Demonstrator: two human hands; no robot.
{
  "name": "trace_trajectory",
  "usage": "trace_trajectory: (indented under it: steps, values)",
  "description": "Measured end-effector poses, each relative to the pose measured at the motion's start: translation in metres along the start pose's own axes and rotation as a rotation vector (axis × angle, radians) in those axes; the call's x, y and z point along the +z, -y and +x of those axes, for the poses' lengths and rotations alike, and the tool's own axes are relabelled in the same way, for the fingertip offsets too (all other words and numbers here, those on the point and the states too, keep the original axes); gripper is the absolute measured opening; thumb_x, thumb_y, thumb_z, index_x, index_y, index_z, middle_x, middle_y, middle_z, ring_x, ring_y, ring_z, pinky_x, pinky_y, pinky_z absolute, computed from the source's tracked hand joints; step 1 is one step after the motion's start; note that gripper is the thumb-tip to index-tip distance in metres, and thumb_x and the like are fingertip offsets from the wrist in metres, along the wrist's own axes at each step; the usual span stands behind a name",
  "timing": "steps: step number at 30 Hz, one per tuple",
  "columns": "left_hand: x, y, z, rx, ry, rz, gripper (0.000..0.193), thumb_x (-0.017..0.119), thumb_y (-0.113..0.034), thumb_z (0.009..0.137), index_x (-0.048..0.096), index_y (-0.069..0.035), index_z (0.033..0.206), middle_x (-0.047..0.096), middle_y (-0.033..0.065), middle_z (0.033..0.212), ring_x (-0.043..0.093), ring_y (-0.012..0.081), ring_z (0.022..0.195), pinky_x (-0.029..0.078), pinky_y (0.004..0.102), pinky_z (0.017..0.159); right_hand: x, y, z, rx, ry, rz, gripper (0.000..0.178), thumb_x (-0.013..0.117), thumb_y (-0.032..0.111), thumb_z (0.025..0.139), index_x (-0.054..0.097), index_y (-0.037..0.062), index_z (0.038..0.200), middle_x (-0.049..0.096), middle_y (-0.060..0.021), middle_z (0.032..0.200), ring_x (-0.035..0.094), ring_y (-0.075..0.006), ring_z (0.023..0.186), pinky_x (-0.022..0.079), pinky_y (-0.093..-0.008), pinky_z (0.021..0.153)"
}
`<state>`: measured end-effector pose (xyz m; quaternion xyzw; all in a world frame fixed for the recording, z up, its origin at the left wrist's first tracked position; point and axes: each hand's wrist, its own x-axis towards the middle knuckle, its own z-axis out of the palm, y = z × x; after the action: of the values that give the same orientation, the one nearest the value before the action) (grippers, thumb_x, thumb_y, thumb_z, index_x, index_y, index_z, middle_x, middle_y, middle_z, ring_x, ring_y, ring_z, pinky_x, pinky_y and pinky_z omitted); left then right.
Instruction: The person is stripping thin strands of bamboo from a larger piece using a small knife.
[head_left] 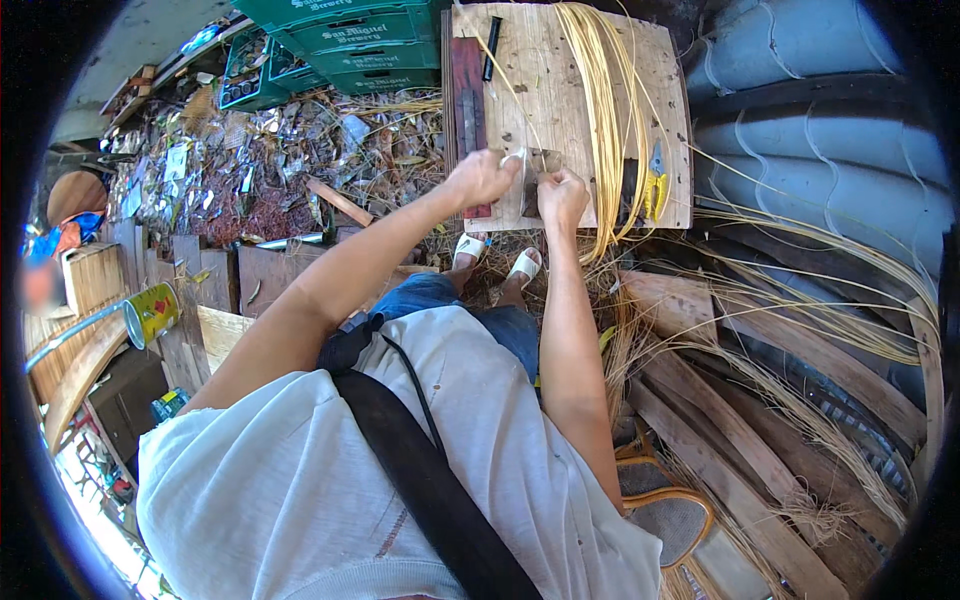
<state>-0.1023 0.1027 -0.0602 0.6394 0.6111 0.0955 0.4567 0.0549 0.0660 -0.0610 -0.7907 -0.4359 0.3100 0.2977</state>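
My left hand (483, 178) is closed in a pinch over the near part of a wooden board, at a thin pale rattan strip (512, 92). The strip slants down from the board's far left toward both hands. Beside it my right hand (562, 197) is closed too, with its fingertips pinched at the strip's near end. A dark flat block (531, 192) sits between the hands, partly covered. To the right of my hands a bundle of yellow rattan strips (603, 120) lies across the board. Yellow-handled pliers (655, 185) rest at the board's right side.
The wooden board (550, 60) also carries a reddish wood bar (468, 110) and a black slim tool (492, 48). Green crates (365, 50) are stacked far left, above littered ground. Planks (740, 440) and loose strips (850, 235) fill the right.
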Motion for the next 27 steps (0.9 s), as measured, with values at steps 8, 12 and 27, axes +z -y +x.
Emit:
trace_trajectory:
  steps: [8, 12, 27]
  values:
    - [0.038, 0.009, -0.002, 0.353, 0.134, 0.416, 0.034, 0.040, -0.027, 0.094, 0.054, 0.004, 0.098, 0.063, 0.0271, 0.077, 0.062, 0.0433, 0.075, 0.049, 0.0510, 0.071, 0.002, -0.025, -0.067, -0.011, -0.057, -0.144, 0.015, 0.063, 0.015, 0.076, 0.064, -0.0003, 0.074, 0.062, -0.0227, 0.066, 0.062, -0.0393, 0.064, 0.049, -0.0438, 0.062]
    - [0.044, 0.006, -0.003, 0.459, 0.068, 0.503, 0.033, 0.043, -0.025, 0.093, 0.056, 0.005, 0.093, 0.063, 0.0253, 0.073, 0.064, 0.0394, 0.070, 0.052, 0.0466, 0.063, 0.008, -0.036, -0.068, 0.037, -0.086, -0.044, 0.014, 0.063, 0.016, 0.077, 0.065, 0.0024, 0.073, 0.063, -0.0213, 0.067, 0.062, -0.0399, 0.067, 0.049, -0.0443, 0.063]
    - [0.044, -0.001, 0.005, 0.481, 0.014, 0.835, 0.028, 0.042, -0.024, 0.092, 0.056, -0.001, 0.099, 0.066, 0.0214, 0.080, 0.067, 0.0355, 0.074, 0.053, 0.0453, 0.062, 0.015, -0.060, -0.065, 0.191, 0.035, 0.205, 0.021, 0.063, 0.021, 0.083, 0.065, 0.0004, 0.079, 0.065, -0.0219, 0.073, 0.064, -0.0371, 0.071, 0.049, -0.0422, 0.067]
